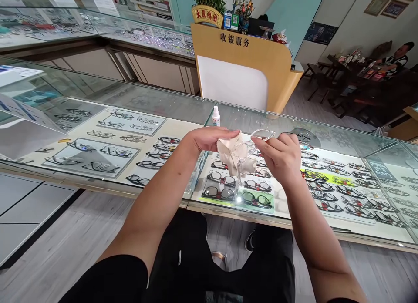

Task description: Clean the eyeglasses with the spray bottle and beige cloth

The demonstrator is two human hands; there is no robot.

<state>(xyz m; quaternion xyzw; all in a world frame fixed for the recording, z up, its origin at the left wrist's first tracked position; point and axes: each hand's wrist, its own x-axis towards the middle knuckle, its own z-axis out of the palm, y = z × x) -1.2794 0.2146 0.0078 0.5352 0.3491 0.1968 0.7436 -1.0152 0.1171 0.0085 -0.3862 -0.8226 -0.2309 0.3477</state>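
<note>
My left hand holds a cream cloth with zigzag edges, its thumb pressed on top. Clear-framed glasses are pinched in my right hand, with one lens against the cloth. Both hands are above the glass display counter, close together. A white spray bottle stands on the counter just behind my left hand. Beneath the glass lie rows of dark-framed spectacles. Part of the clear frame is hidden by my fingers and the cloth.
White sign stands rise at the left of the counter. Behind it is a wooden cashier desk with plants and code signs. A person sits at a dark table at the far right.
</note>
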